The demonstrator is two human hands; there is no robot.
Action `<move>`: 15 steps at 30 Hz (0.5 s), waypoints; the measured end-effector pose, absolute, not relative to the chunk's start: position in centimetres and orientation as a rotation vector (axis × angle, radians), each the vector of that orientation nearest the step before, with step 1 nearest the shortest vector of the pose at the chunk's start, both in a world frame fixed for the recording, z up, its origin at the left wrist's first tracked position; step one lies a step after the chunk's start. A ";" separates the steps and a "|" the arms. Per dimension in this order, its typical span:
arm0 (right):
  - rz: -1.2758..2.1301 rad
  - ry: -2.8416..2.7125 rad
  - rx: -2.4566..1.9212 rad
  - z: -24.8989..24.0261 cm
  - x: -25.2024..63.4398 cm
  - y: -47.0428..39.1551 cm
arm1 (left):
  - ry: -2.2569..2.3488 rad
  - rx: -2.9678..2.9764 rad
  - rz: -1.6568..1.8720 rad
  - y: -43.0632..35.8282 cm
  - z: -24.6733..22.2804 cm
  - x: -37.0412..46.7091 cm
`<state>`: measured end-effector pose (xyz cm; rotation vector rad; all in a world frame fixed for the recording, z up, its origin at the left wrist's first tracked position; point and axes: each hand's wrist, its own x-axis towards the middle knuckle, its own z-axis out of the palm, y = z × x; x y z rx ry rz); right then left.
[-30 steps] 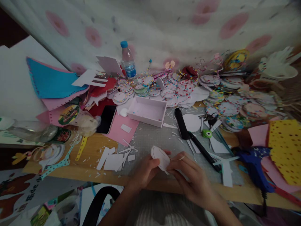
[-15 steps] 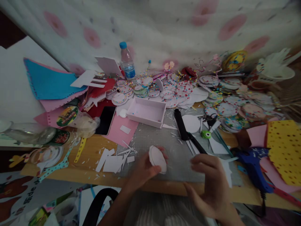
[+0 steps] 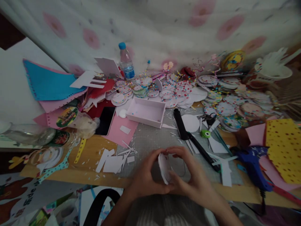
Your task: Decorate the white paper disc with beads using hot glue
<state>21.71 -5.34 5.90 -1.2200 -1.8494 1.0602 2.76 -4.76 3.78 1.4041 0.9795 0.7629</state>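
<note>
The table [image 3: 89, 147] is bearing a grey mat [image 3: 145, 138], which is probably shielding the wood; the box [image 3: 144, 120] is sitting beyond the hands, seemingly within easy reach. The left hand [image 3: 147, 175] and right hand [image 3: 191, 179] are holding the disc [image 3: 164, 168] between them, fingers and thumbs parted only by it, tilted on edge over the mat's near side, likely for steadiness. The box's pale walls are running straight; the white, paper-like disc is looking thin and rounded; flat, angular scraps [image 3: 113, 164] are lying to the left.

Dim, flat light; slightly soft detail; edges stretched.
</note>
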 end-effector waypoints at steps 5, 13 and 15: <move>1.042 -1.881 -1.168 6.3 22.4 -5.1 | 1.000 1.387 0.753 -4.9 3.6 2.7; 1.001 -1.963 -1.114 6.7 22.7 -5.0 | 0.965 1.275 0.724 -4.8 3.3 2.4; 0.970 -1.951 -1.113 6.9 22.9 -4.9 | 0.933 1.199 0.740 -4.8 3.4 2.4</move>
